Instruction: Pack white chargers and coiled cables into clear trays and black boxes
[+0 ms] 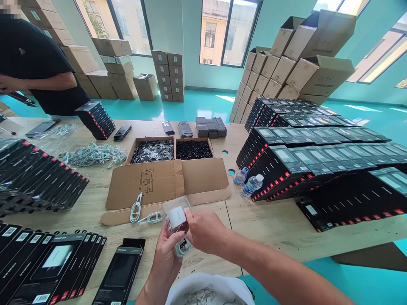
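A square white block (pixel 177 217) is resting in a clear plastic box (pixel 174 203) before a flat brown cardboard sheet (pixel 205 178), shallow brown cardboard trays (pixel 175 148) are sitting behind the sheet, black rectangular cartons (pixel 270 169) are standing to its right

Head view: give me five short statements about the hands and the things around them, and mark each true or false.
1. The left hand and the right hand both touch the clear plastic case. True.
2. Only black parts show in the clear plastic case. False: a white block shows in it.
3. Two plastic bottles stand beside stacked black boxes. True.
4. Both plastic bottles lie on their sides. False: they stand upright.
5. A white coiled cable lies on the flat cardboard. True.
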`<state>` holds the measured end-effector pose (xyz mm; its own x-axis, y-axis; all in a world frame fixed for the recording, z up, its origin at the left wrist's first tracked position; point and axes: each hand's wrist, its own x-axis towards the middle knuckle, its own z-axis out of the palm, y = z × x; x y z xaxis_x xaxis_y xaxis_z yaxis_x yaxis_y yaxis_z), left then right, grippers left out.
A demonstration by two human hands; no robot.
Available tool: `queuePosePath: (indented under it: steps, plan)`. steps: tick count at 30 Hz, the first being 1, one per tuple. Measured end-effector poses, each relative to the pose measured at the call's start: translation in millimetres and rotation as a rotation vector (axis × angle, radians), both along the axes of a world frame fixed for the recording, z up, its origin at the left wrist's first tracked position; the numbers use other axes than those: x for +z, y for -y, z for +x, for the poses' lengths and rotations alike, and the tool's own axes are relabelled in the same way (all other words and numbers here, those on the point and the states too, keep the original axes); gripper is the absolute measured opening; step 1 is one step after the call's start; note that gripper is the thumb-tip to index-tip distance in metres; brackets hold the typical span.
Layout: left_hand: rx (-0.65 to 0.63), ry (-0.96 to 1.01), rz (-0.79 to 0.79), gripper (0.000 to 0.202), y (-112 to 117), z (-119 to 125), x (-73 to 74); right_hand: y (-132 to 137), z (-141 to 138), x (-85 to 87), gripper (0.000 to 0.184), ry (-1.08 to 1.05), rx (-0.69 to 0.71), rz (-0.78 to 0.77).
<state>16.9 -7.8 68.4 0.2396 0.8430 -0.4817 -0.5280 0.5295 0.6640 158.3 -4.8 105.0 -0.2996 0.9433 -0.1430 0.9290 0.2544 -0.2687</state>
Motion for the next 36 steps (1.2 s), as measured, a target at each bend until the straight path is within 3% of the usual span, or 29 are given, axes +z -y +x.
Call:
queuePosePath:
  steps: [3, 8, 13, 16, 21, 25, 30, 33, 36]
  plan:
    - [0.08, 0.06, 0.015, 0.084, -4.6, 1.3, 2.0, 6.4, 11.1, -8.7, 0.057, -0.177, -0.092, 0.062]
    - [0.153, 0.098, 0.059, 0.086, -9.6, 8.7, 7.6, 14.9, 12.7, -39.5, 0.034, -0.598, -0.295, 0.379]
    - [0.216, 0.023, 0.091, 0.082, -7.0, 18.5, 11.7, 26.9, -5.8, -51.2, 0.027, -0.738, -0.415, 0.581]
    - [0.238, -0.006, 0.14, 0.081, -7.0, 22.3, 16.1, 32.2, -17.3, -47.6, 0.029, -0.874, -0.542, 0.524]
    - [0.254, -0.02, 0.194, 0.083, -9.6, 22.8, 23.2, 33.3, -29.3, -41.9, 0.032, -1.144, -0.708, 0.247]
    - [0.244, -0.012, 0.177, 0.074, -13.2, 19.9, 20.0, 29.5, -33.9, -44.3, 0.035, -1.107, -0.672, 0.176]
    - [0.224, 0.048, 0.065, 0.068, -23.4, 8.9, 6.4, 23.3, -29.8, -43.2, 0.038, -0.808, -0.534, 0.204]
    - [0.169, 0.104, 0.034, 0.07, -25.0, 0.5, 3.8, 19.9, -19.0, -34.7, 0.034, -0.631, -0.43, 0.34]
    - [0.13, 0.119, 0.096, 0.067, -20.3, -1.8, 6.9, 13.2, -6.6, -28.5, 0.02, -0.712, -0.387, 0.506]
